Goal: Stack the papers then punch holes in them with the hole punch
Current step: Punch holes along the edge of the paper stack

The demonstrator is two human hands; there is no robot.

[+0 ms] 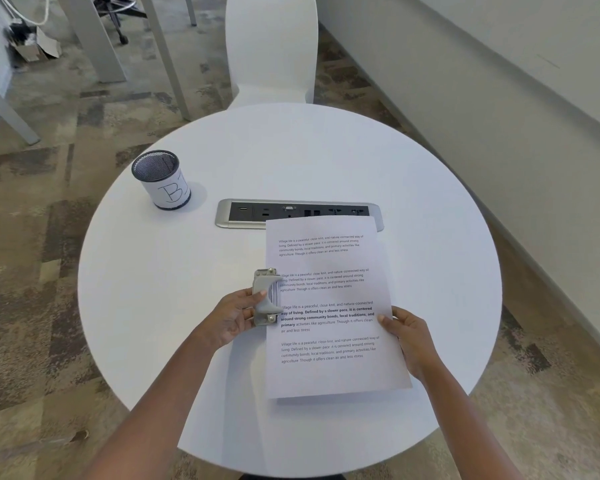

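Standing at the far left of the round white table (187,271), a black mesh pen cup (161,180) wears a white paper band with a handwritten "B" and a further stroke (a "1" or a "J", I cannot tell which).

Nearer the middle, the left hand (231,315) grips the grey metal hole punch (266,296). The thumb lies on the lever and the other fingers curl round its near side. The punch sits on the left margin of the white printed papers (329,292), about halfway down that edge.

The stacking looks done, since a lower sheet peeks out just past the bottom edge, slightly out of line. No holes show along the margin, so the punching seems yet to be done, and squaring the sheets first may help.

One paragraph is printed four times on the top sheet. It begins "Village life is a peaceful, close-knit, and nature-connected way of living", and the third copy is partly in bold. No brand shows on the punch.

The far end of the papers overlaps a silver recessed socket strip (243,213).

At the right edge, the right hand (411,336) pinches the papers, thumb on top and the other fingers hidden beneath.
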